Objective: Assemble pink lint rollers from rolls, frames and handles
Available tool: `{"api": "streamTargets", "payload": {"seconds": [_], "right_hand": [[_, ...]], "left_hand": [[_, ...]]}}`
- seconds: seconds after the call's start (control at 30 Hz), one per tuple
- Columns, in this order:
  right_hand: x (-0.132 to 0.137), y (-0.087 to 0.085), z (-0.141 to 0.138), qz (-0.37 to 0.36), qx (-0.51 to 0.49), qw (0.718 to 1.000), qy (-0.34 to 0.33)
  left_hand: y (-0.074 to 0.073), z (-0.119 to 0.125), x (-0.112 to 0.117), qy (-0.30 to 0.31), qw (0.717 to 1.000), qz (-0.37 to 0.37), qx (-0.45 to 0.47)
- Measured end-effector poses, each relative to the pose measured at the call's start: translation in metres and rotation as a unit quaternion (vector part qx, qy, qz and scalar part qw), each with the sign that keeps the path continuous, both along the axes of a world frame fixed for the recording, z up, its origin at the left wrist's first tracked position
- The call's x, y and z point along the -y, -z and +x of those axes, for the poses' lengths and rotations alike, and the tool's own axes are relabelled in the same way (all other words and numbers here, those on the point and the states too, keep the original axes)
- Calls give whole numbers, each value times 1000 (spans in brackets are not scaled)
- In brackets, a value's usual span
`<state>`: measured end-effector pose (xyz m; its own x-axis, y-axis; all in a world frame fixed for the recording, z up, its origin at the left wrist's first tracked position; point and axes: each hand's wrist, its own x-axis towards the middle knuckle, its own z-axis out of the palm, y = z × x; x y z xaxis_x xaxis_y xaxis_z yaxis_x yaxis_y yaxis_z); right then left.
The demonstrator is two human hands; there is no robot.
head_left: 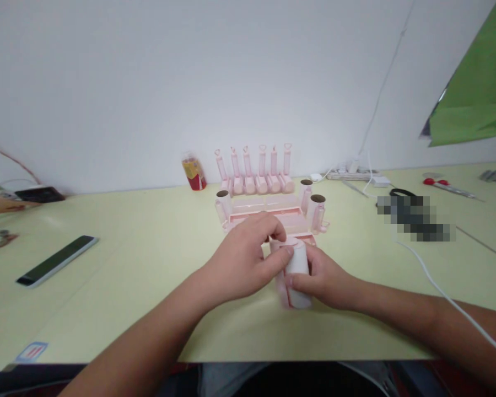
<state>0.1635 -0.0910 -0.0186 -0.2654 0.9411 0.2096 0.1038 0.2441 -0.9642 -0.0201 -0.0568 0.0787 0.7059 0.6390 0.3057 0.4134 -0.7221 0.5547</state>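
Observation:
Both of my hands meet over a pale yellow table (149, 298), holding a white roll in a pink holder (297, 273). My left hand (243, 259) curls over its top, thumb and fingers pinched on the upper rim. From the right side, my right hand (326, 278) grips the roll, fingers wrapped round its lower part. Just behind them lies a pink tray set (268, 212) with pink tubes standing at its corners (317, 212).
A row of pink stands (254, 173) and a red and yellow can (193, 172) sit by the wall. A black phone (55, 260) lies at left. A white cable (438, 286), power strip (351, 175) and red-handled scissors (446, 186) are at right.

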Motion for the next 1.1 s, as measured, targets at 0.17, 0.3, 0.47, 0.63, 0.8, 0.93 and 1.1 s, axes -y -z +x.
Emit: {"api": "streamTargets", "payload": {"seconds": [0.17, 0.3, 0.47, 0.63, 0.8, 0.93, 1.1], "right_hand": [[10, 12, -9, -18, -22, 999, -39], [11, 24, -13, -92, -72, 990, -76], [9, 24, -18, -159, -97, 980, -67], [5, 22, -24, -181, -141, 971, -62], [-4, 26, -23, -129, -157, 979, -25], [-13, 33, -14, -94, -164, 977, 99], [-13, 35, -8, -143, -174, 966, 125]], "left_hand": [[20, 19, -26, 98, 992, -65, -39], [43, 24, -34, 103, 985, -138, -22], [56, 22, -43, 122, 970, -211, 10], [55, 19, -53, 135, 956, -259, 30], [53, 15, -58, 107, 952, -282, 47], [58, 6, -70, 69, 963, -250, 73], [48, -17, -82, 56, 970, -232, 44]]}}
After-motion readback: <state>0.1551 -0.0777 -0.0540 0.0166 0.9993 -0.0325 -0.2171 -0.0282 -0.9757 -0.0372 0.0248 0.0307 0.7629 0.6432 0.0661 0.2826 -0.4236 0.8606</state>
